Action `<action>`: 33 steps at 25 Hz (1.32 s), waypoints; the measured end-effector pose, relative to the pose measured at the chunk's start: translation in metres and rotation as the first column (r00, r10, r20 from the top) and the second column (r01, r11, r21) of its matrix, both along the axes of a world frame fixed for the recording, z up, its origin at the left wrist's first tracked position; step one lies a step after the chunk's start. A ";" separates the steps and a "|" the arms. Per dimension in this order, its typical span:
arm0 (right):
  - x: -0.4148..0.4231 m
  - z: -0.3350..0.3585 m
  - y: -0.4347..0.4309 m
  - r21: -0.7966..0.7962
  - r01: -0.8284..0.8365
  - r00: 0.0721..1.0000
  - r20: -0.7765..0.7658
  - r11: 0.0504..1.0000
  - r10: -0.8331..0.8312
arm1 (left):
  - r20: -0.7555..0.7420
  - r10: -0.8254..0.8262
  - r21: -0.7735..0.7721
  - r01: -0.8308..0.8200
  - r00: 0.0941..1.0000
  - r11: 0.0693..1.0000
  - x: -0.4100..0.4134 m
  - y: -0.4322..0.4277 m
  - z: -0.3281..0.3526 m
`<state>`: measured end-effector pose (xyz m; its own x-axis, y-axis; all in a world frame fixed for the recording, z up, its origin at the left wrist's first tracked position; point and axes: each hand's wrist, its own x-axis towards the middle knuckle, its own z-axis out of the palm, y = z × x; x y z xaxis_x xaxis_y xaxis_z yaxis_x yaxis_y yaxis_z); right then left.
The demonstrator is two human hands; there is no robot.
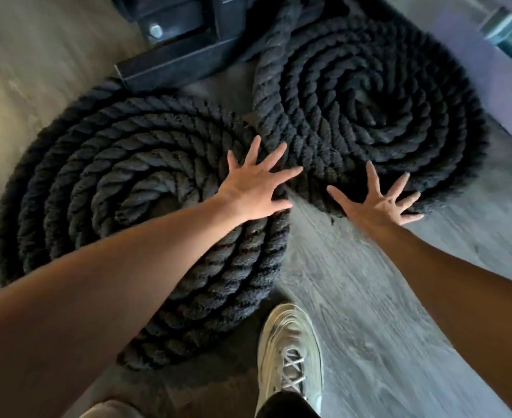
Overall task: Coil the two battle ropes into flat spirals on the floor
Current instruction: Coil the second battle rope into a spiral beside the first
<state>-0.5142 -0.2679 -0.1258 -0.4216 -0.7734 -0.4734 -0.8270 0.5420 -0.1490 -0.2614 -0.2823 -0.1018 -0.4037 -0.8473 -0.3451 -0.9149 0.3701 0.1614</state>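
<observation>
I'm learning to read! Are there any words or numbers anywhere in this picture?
None can be read.
Black metal anchor post: a faint pale mark near the top edge, too blurred and cut off to read.
Rope coils, white shoe, floor: no writing shows.

Both rope coils (146, 182) were matt black, coarse twisted fibre; the floor (369, 297) at five o'clock looked grey, grained wood; the bolt (155, 30) at eleven o'clock shone metallic.
</observation>
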 end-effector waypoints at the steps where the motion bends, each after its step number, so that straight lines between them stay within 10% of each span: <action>1: -0.004 0.001 -0.002 0.026 -0.034 0.999 0.000 0.999 0.034 | -0.002 0.007 0.061 -0.007 1.000 0.998 -0.008 -0.011 -0.001; 13: -0.011 0.011 -0.008 0.111 -0.124 0.992 0.030 0.986 0.122 | -0.055 0.014 0.257 0.001 0.998 0.966 -0.010 -0.016 0.013; 17: 0.040 0.014 0.033 -0.215 -0.136 0.987 0.050 0.967 0.150 | -0.221 0.215 0.019 -0.216 0.951 0.976 0.066 0.067 0.014; 19: 0.096 0.009 0.077 -0.360 -0.327 0.933 0.021 0.874 0.358 | -0.127 0.477 -0.085 -0.489 0.869 0.868 0.131 0.107 0.013; 24: 0.155 -0.005 0.117 -0.232 -0.296 0.942 0.093 0.927 0.324 | 0.165 0.971 0.031 -0.985 0.172 0.169 0.278 0.187 0.010; 33: 0.160 -0.018 0.083 -0.229 -0.415 0.909 -0.078 0.880 0.409 | 0.117 0.992 0.125 -0.992 0.044 0.029 0.286 0.207 -0.005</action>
